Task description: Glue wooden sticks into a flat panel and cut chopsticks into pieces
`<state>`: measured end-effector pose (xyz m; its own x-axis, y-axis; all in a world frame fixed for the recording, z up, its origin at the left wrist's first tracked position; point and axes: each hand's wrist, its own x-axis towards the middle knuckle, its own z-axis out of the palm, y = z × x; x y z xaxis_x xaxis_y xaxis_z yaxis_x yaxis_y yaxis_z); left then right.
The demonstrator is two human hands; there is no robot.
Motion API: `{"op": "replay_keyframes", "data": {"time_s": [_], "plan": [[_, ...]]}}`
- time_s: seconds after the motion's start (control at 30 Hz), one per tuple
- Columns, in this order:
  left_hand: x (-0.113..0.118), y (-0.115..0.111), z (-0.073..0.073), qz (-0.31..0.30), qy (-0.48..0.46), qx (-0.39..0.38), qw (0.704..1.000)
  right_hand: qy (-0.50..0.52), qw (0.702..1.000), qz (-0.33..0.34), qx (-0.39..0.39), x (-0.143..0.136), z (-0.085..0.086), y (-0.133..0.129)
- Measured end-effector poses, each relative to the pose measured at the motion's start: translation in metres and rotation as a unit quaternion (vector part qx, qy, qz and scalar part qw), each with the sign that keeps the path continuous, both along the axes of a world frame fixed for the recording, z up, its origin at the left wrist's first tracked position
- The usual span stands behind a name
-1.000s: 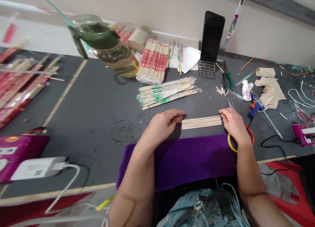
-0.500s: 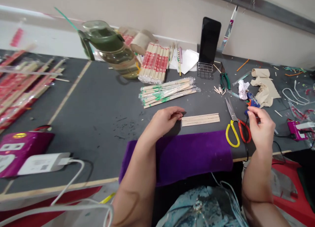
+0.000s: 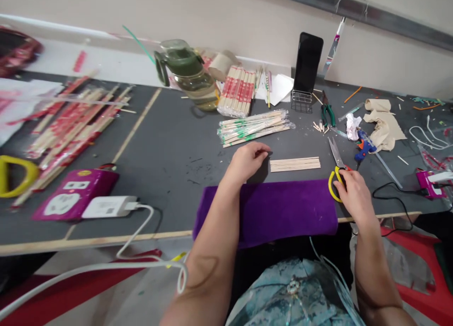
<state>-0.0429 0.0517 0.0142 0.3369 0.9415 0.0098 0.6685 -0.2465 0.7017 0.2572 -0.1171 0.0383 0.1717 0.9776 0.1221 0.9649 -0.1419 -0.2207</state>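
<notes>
A flat row of thin wooden sticks (image 3: 295,164) lies side by side on the grey table. Just off its left end is my left hand (image 3: 247,160), loosely curled, with nothing seen in it and a small gap between thumb and fingers. My right hand (image 3: 354,194) is closed over the red handle of the scissors (image 3: 337,172). Their yellow handle shows beside my thumb, and the blades lie on the table pointing away from me. A purple cloth (image 3: 286,210) is spread along the table edge, below the sticks.
A blue glue gun (image 3: 364,146), green-handled pliers (image 3: 327,111) and crumpled brown paper (image 3: 385,128) lie at right. Behind are wrapped chopsticks (image 3: 253,128), a phone (image 3: 307,62) on a wire stand and a green-lidded jug (image 3: 191,76). A purple power strip (image 3: 76,194) sits at left.
My right hand has moved down and left, from beside the glue gun onto the scissors. My left hand has come slightly away from the sticks. The view has shifted left.
</notes>
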Motion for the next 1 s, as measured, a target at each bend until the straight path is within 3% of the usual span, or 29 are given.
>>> {"op": "replay_keyframes", "data": {"time_s": [0.23, 0.5, 0.73, 1.0], "plan": [[0.013, -0.003, 0.006, 0.023, 0.022, 0.057, 0.998, -0.032, 0.999, -0.026, 0.013, 0.002, -0.011, -0.006], [0.081, 0.000, 0.034, -0.112, 0.134, 0.055, 0.983, -0.074, 0.996, -0.049, -0.016, 0.003, -0.014, 0.004], [0.124, 0.014, 0.030, -0.164, 0.188, 0.037, 0.968, -0.088, 0.994, -0.055, -0.037, -0.002, -0.012, 0.009], [0.137, 0.017, 0.025, -0.191, 0.220, 0.054, 0.955, -0.096, 0.992, -0.048, -0.071, -0.004, -0.005, 0.015]]}}
